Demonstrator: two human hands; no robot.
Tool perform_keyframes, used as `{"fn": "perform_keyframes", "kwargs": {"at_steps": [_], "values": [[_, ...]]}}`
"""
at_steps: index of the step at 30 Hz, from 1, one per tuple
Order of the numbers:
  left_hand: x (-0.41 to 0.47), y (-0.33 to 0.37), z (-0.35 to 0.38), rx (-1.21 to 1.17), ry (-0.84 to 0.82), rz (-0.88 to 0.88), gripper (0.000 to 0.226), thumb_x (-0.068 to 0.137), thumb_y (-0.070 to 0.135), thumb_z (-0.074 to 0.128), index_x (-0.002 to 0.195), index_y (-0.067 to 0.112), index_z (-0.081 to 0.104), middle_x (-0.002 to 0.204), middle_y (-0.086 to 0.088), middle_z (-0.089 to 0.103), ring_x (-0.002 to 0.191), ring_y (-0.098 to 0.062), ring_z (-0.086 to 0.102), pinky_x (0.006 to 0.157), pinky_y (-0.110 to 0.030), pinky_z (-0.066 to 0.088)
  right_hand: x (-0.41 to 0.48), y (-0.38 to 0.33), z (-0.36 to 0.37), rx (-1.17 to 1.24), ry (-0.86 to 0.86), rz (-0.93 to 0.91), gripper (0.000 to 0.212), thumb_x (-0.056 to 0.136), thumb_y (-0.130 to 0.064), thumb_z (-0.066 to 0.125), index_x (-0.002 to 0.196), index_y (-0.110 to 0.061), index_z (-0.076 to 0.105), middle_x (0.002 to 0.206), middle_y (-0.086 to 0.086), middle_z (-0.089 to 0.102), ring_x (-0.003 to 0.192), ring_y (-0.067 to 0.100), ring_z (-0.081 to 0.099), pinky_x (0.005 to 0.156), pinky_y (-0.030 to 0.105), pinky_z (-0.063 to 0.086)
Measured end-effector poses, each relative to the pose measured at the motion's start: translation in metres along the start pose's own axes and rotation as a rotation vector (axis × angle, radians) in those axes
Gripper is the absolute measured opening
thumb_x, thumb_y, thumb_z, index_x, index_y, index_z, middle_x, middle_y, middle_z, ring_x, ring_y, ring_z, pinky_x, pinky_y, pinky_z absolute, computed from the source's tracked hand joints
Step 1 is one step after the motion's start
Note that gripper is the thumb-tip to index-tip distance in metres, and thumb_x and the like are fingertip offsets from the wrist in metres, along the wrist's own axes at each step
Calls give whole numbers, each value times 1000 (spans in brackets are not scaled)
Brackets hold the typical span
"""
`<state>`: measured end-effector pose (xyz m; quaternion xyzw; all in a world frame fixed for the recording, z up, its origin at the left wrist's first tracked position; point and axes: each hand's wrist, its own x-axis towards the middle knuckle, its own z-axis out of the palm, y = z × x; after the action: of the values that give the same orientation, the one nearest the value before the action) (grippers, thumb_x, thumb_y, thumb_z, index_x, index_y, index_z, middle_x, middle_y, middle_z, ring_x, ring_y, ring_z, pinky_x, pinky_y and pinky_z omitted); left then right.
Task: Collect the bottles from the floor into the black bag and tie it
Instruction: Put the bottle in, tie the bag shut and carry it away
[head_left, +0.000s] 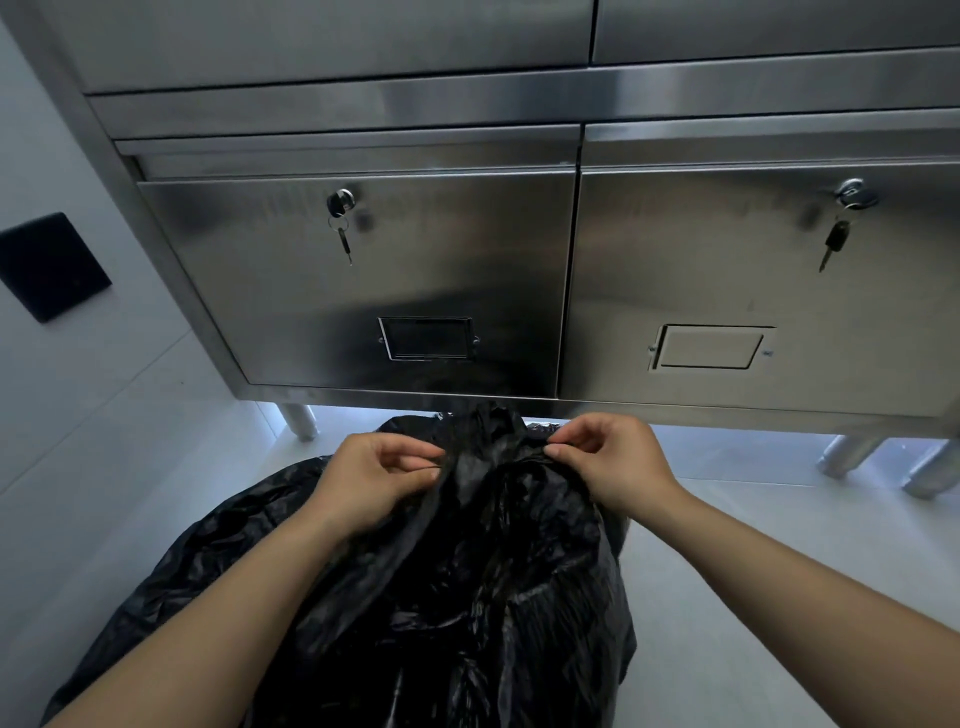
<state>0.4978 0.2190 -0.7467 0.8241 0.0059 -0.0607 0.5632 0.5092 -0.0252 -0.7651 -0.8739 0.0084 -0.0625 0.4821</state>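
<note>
A large black plastic bag (467, 597) stands on the pale floor in front of me, crumpled and bulging. Its top is gathered into a bunch between my hands. My left hand (371, 475) pinches the plastic on the left side of the bunch with thumb and fingers. My right hand (605, 460) pinches the plastic on the right side. A flap of the bag sticks up between the two hands. No bottles show; whatever is in the bag is hidden.
A stainless steel cabinet (363, 270) with two locked doors, keys hanging from the locks, stands just beyond the bag on round metal legs (298, 418). A white wall with a black plate (49, 267) is at the left. Pale floor (753, 545) lies to the right.
</note>
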Motion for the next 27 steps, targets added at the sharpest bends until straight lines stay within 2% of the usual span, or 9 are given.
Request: {"fn": "perform_keyframes", "kwargs": {"at_steps": [3, 6, 9, 12, 15, 18, 20, 23, 27], "values": [[2, -4, -9, -10, 7, -4, 17, 76, -1, 73, 84, 15, 73, 62, 5, 73, 58, 0, 66, 59, -9, 51, -1, 6, -9, -9, 4, 4, 19, 73, -21, 79, 61, -29, 65, 62, -10, 67, 58, 7, 60, 54, 6, 42], [3, -8, -11, -23, 43, 41, 21, 80, 3, 70, 85, 23, 73, 73, 5, 74, 64, 3, 66, 63, -4, 47, -6, 7, -8, 39, -15, -37, 18, 75, -21, 77, 64, -31, 66, 64, -11, 68, 59, 2, 61, 58, 7, 43], [2, -11, -8, -41, 81, 38, 18, 86, 10, 65, 94, 24, 72, 83, 2, 71, 68, 0, 64, 63, -1, 45, -13, 9, -4, 71, -83, -44, 12, 78, -23, 73, 69, -26, 67, 69, -8, 69, 63, 4, 63, 62, 14, 46], [0, -12, 2, -72, 34, -26, 17, 92, 12, 56, 97, 22, 68, 88, -1, 66, 72, -4, 61, 62, -7, 48, -17, 11, 5, 9, -98, 12, 18, 73, -36, 76, 69, -23, 65, 69, -8, 68, 62, 4, 60, 59, 13, 45], [-2, -7, 12, -57, 6, -81, 19, 95, 24, 50, 94, 26, 69, 88, 4, 65, 78, -5, 61, 64, -12, 48, -18, 10, 11, -22, -127, 60, 23, 65, -38, 82, 69, -27, 63, 70, -10, 66, 62, -3, 57, 58, 11, 43], [-3, -5, 21, 93, 36, 56, 10, 82, 37, 68, 89, 31, 71, 82, 9, 67, 75, 4, 60, 69, -11, 44, -18, 5, 11, 8, -136, 15, 20, 64, -33, 84, 67, -31, 64, 69, -11, 68, 63, -6, 60, 64, 15, 46], [-5, -1, 26, 176, 30, 173, 17, 73, 39, 75, 89, 40, 68, 77, 9, 62, 73, 5, 57, 71, -10, 42, -18, -2, 9, 38, -117, -54, 17, 65, -29, 83, 67, -33, 67, 70, -11, 70, 68, -2, 64, 69, 19, 50], [-6, 7, 35, 306, -27, 339, 32, 73, 36, 76, 90, 57, 61, 80, 11, 60, 80, 4, 54, 72, -3, 37, -20, -14, 8, 92, -120, -183, 21, 67, -24, 82, 73, -38, 67, 74, -16, 71, 68, 0, 65, 67, 15, 51], [-5, 9, 40, 421, 15, 367, 26, 76, 37, 73, 98, 50, 67, 81, 13, 58, 81, 0, 55, 70, -4, 37, -16, -24, 2, 140, -94, -221, 25, 69, -19, 81, 72, -40, 67, 75, -9, 72, 71, 9, 68, 70, 24, 55]]}}
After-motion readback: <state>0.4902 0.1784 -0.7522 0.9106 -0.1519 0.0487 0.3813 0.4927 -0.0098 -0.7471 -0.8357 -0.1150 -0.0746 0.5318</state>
